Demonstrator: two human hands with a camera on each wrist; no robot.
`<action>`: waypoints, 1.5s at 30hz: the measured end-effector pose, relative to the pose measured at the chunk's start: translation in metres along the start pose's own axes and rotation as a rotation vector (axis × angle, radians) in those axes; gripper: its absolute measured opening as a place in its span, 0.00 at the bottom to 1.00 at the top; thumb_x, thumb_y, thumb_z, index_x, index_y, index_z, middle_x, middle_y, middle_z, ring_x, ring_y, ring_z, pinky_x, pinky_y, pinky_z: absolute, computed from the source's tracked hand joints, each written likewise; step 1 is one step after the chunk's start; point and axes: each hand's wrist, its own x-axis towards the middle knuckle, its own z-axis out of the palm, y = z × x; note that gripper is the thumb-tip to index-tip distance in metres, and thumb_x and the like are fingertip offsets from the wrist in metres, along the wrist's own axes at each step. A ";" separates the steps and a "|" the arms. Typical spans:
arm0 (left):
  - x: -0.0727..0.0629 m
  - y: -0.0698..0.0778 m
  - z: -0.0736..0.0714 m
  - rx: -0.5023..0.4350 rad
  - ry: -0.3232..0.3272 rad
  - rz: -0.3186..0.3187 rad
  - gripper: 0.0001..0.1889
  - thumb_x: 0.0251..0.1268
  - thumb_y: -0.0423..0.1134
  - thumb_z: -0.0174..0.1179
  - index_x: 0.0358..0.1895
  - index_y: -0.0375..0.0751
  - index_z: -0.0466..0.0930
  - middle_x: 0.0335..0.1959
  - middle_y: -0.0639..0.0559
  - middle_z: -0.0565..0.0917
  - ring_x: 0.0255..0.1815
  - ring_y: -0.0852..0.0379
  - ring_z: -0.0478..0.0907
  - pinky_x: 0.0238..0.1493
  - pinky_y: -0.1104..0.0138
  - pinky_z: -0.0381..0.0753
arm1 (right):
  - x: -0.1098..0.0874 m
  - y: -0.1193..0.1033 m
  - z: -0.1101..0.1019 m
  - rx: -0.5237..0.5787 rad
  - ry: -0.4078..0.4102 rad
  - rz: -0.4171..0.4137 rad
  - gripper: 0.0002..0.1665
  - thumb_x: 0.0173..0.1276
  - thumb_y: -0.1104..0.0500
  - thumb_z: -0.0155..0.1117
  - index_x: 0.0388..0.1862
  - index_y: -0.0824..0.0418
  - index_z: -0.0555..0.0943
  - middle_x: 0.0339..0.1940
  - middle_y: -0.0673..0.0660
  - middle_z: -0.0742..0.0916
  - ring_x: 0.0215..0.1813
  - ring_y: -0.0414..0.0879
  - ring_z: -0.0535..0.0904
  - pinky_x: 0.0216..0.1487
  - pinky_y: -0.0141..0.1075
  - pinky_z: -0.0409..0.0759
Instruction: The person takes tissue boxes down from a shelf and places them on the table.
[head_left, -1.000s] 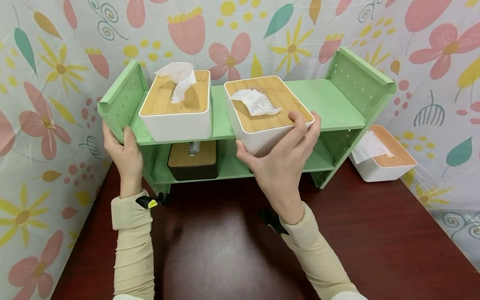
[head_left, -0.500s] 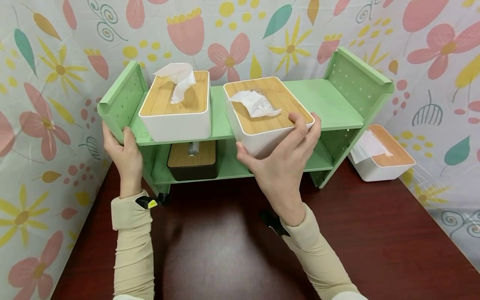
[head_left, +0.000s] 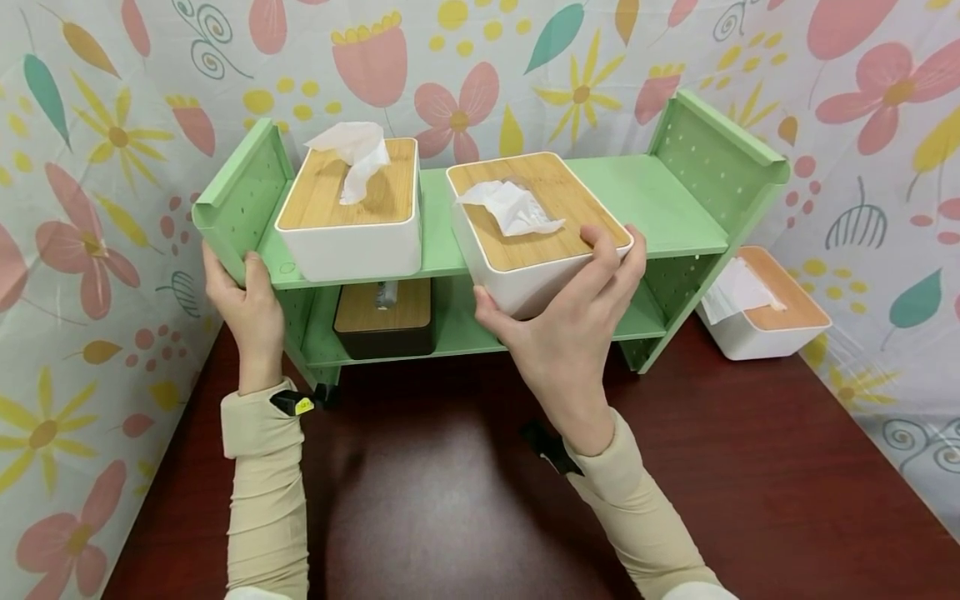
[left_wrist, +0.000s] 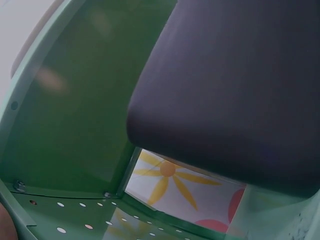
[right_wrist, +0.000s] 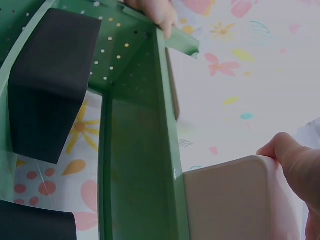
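A white tissue box (head_left: 542, 247) with a wooden lid sits at the centre of the head view, turned at an angle and jutting past the front edge of the upper level of a green rack (head_left: 637, 196); whether its base bears on the shelf cannot be told. A crumpled white tissue (head_left: 513, 207) pokes from its lid. The right hand (head_left: 566, 337) is clamped on the box's near right corner, fingers bent over the rim and thumb against the front face.

At the left of the frame, the left hand (head_left: 251, 312) grips the rack's left end, thumb in front, the other fingers partly hidden behind the panel.

Left of centre, a second white box (head_left: 378, 212) stands on the upper level, its tissue raised. Below it, on the lower level, is a dark box (head_left: 384, 323) with a wooden lid. At the right edge, another white box (head_left: 772, 317) rests on the reddish-brown table (head_left: 712, 467). A floral cloth (head_left: 517, 50) fills the background.
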 end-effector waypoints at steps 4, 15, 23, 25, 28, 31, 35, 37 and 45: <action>0.001 0.000 0.001 -0.009 0.008 -0.006 0.22 0.64 0.24 0.41 0.60 0.35 0.73 0.50 0.43 0.78 0.52 0.49 0.75 0.55 0.65 0.72 | 0.001 0.000 -0.001 0.009 0.002 -0.006 0.57 0.37 0.38 0.76 0.59 0.67 0.63 0.64 0.71 0.64 0.69 0.52 0.60 0.69 0.44 0.64; 0.001 -0.003 0.001 -0.020 0.024 -0.049 0.22 0.65 0.24 0.41 0.61 0.36 0.72 0.52 0.44 0.78 0.55 0.48 0.74 0.58 0.65 0.71 | 0.001 0.000 -0.003 0.043 0.009 -0.019 0.56 0.37 0.39 0.76 0.58 0.68 0.63 0.64 0.72 0.64 0.68 0.53 0.61 0.69 0.45 0.64; 0.002 -0.006 -0.001 -0.019 0.028 -0.049 0.22 0.65 0.24 0.41 0.61 0.36 0.72 0.52 0.45 0.78 0.55 0.49 0.74 0.58 0.65 0.71 | 0.001 -0.001 -0.005 0.046 0.005 -0.019 0.55 0.37 0.39 0.76 0.58 0.67 0.63 0.64 0.72 0.64 0.68 0.53 0.61 0.69 0.45 0.64; 0.002 -0.006 -0.001 -0.016 0.028 -0.049 0.22 0.65 0.24 0.42 0.61 0.36 0.72 0.51 0.45 0.78 0.55 0.50 0.74 0.58 0.65 0.71 | 0.000 -0.001 -0.005 0.048 0.004 -0.019 0.55 0.37 0.40 0.76 0.58 0.67 0.63 0.64 0.71 0.64 0.68 0.53 0.61 0.69 0.45 0.64; 0.002 -0.006 -0.001 -0.016 0.025 -0.051 0.22 0.65 0.25 0.41 0.61 0.36 0.72 0.52 0.44 0.78 0.55 0.49 0.74 0.57 0.65 0.72 | 0.000 -0.001 -0.006 0.054 0.003 -0.015 0.55 0.37 0.40 0.77 0.58 0.67 0.63 0.64 0.71 0.64 0.68 0.52 0.61 0.69 0.44 0.64; 0.002 -0.005 0.000 -0.016 0.020 -0.052 0.22 0.65 0.25 0.41 0.61 0.36 0.72 0.52 0.44 0.78 0.55 0.49 0.74 0.57 0.65 0.72 | 0.000 -0.001 -0.007 0.063 0.004 -0.009 0.55 0.37 0.41 0.77 0.58 0.68 0.63 0.63 0.71 0.64 0.68 0.51 0.61 0.69 0.43 0.64; 0.002 -0.004 0.000 -0.011 0.018 -0.052 0.22 0.65 0.24 0.41 0.61 0.36 0.72 0.52 0.45 0.78 0.54 0.49 0.74 0.57 0.65 0.72 | 0.000 -0.001 -0.008 0.082 0.005 0.000 0.55 0.37 0.41 0.77 0.58 0.68 0.64 0.64 0.70 0.64 0.68 0.50 0.61 0.69 0.43 0.64; 0.002 -0.004 0.000 -0.009 0.018 -0.051 0.22 0.65 0.24 0.41 0.61 0.36 0.72 0.51 0.45 0.78 0.54 0.50 0.74 0.57 0.65 0.72 | -0.001 -0.001 -0.008 0.093 0.004 0.005 0.55 0.37 0.41 0.78 0.58 0.68 0.64 0.64 0.70 0.64 0.68 0.49 0.61 0.69 0.42 0.65; 0.002 -0.003 0.000 -0.009 0.016 -0.048 0.22 0.65 0.24 0.41 0.61 0.36 0.72 0.52 0.44 0.78 0.54 0.50 0.74 0.57 0.65 0.72 | -0.001 -0.001 -0.010 0.102 0.010 0.017 0.55 0.37 0.40 0.76 0.57 0.69 0.64 0.63 0.69 0.65 0.68 0.48 0.61 0.67 0.42 0.66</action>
